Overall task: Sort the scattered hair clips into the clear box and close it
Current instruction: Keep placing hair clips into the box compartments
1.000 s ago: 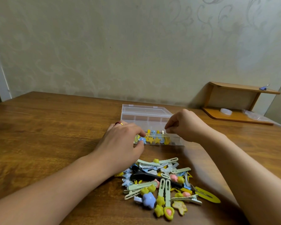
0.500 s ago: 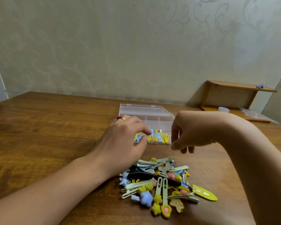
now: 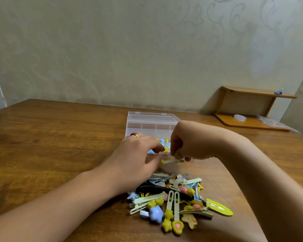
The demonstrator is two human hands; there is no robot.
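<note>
Head view: right hand [image 3: 187, 145] pinching a pale green clip [image 3: 172, 161] just in front of the clear box [image 3: 150, 124], lid open. Left hand [image 3: 138, 154] beside it, fingers [image 3: 156, 147] loosely curled at the box's near edge, grip unclear. Mid-sorting; most hair clips [image 3: 177, 201] heaped on the table [image 3: 51, 137]. Next, probably: lifting over the wall into a compartment, then releasing.
</note>
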